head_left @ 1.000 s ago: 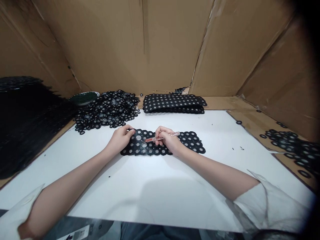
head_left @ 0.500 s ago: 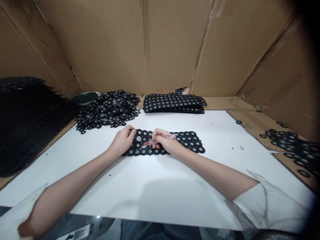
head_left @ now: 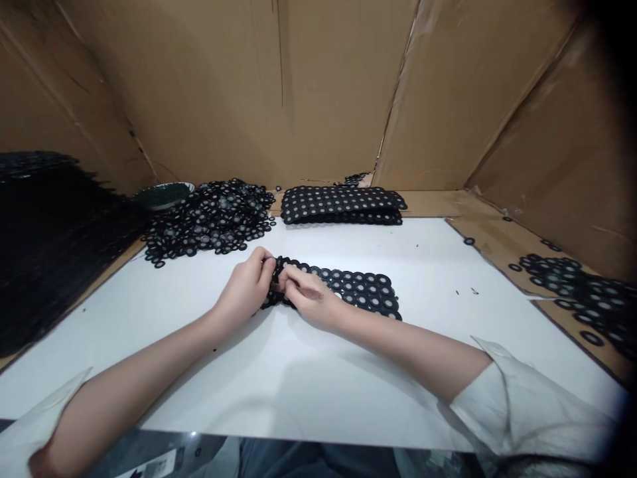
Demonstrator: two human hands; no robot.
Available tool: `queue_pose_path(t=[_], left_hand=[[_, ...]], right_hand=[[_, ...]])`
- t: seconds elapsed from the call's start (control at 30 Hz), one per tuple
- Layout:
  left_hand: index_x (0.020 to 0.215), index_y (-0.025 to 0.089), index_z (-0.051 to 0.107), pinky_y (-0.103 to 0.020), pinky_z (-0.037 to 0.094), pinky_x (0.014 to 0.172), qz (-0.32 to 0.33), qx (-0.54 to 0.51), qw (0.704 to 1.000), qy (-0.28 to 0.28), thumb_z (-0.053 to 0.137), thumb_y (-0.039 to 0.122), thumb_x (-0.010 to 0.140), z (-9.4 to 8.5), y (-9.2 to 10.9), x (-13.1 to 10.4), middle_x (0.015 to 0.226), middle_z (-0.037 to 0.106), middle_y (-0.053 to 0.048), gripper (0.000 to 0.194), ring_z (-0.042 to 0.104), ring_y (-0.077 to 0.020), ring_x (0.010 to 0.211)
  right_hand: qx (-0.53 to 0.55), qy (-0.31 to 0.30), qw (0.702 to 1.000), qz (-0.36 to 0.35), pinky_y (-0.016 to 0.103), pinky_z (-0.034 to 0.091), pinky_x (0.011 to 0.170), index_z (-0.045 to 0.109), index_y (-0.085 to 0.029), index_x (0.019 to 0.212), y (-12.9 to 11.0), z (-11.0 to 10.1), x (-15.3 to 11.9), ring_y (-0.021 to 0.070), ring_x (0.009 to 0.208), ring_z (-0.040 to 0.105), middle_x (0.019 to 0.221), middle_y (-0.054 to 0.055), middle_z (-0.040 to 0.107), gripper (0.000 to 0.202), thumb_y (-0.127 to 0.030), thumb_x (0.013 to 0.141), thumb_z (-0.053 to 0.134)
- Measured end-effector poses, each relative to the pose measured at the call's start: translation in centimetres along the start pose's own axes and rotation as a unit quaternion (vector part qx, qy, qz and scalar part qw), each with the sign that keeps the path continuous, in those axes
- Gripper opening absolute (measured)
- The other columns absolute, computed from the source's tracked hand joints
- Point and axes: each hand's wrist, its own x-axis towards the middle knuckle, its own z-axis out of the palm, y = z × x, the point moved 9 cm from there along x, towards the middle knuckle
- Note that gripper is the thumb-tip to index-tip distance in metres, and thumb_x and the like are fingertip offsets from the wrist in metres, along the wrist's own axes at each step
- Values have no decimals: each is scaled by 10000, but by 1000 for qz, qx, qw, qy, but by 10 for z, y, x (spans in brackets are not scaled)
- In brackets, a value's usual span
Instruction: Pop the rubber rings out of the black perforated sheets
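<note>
A black sheet of joined rings point(head_left: 371, 290) lies on the white board in front of me, pale discs showing through its round holes. My left hand point(head_left: 247, 279) pinches the sheet's left end between thumb and fingers, where the edge looks raised. Close beside it, my right hand point(head_left: 309, 297) is closed over the sheet. In its fingers is a slim tool with a clear shaft and a reddish part, now mostly hidden; only a short piece shows between the two hands. I cannot make out the tool's tip.
A heap of loose black rings point(head_left: 213, 219) sits back left, beside a shallow bowl point(head_left: 166, 194). Folded ring sheets point(head_left: 343, 204) lie at the back. Another ring pile point(head_left: 572, 285) is on the cardboard at right. A tall black stack point(head_left: 44, 259) stands left. Cardboard walls point(head_left: 338, 86) enclose the board.
My right hand has moved left along the sheet, up against my left hand, and the tool is now mostly covered. The sheet's left end looks lifted. The view has shifted slightly.
</note>
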Motion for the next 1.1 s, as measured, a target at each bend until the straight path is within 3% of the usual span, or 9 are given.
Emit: queue_pose_path(t=[0.17, 0.23, 0.33, 0.7, 0.87, 0.97, 1.1], left_hand=[[862, 222, 475, -265, 340, 582, 23, 131, 991, 16, 299, 340, 839, -10, -35, 23, 706, 589, -25, 213, 549, -207, 666], [869, 223, 480, -265, 336, 578, 25, 154, 988, 14, 290, 339, 840, -9, -43, 26, 705, 592, -29, 224, 554, -213, 664], [863, 225, 481, -261, 334, 581, 30, 146, 989, 14, 289, 334, 840, -8, -43, 26, 709, 592, -25, 222, 552, -208, 659], [756, 206, 458, -241, 340, 615, 14, 0, 1000, 1, 333, 325, 817, -15, -37, 25, 711, 554, 8, 183, 499, -160, 670], [734, 205, 428, -235, 344, 566, -3, -26, 1000, 9, 305, 307, 828, -14, -17, 11, 622, 489, 23, 185, 471, -144, 602], [811, 222, 422, -230, 312, 502, 0, 0, 1000, 24, 290, 303, 844, -15, 5, -6, 576, 479, 35, 158, 458, -135, 510], [865, 230, 401, -230, 287, 471, 26, 45, 999, -12, 264, 299, 857, -4, 22, -20, 530, 466, 38, 154, 451, -139, 455]], right_hand=[[197, 72, 973, 93, 220, 365, 514, 429, -184, 681, 21, -17, -2, 95, 555, 501, 591, -26, 492, 109, -138, 736, 347], [229, 50, 966, 107, 216, 366, 503, 435, -178, 673, 23, -13, -1, 94, 543, 515, 573, -27, 495, 104, -130, 726, 360], [214, -7, 971, 106, 211, 368, 502, 460, -173, 673, 21, 0, -1, 85, 537, 501, 570, -26, 502, 105, -134, 732, 382], [128, 7, 986, 110, 229, 384, 567, 458, -191, 749, 14, 7, -5, 122, 700, 573, 658, -5, 572, 82, -230, 790, 399], [46, 19, 991, 123, 220, 312, 496, 405, -213, 772, 15, 6, -8, 118, 637, 506, 675, -23, 549, 85, -281, 808, 370], [-33, 22, 995, 91, 245, 328, 552, 388, -204, 685, 9, 4, -7, 115, 634, 454, 669, -21, 496, 189, -288, 836, 310], [-99, -7, 994, 36, 282, 355, 672, 366, -200, 661, -1, 11, -4, 132, 713, 446, 715, 4, 458, 243, -243, 861, 235]])
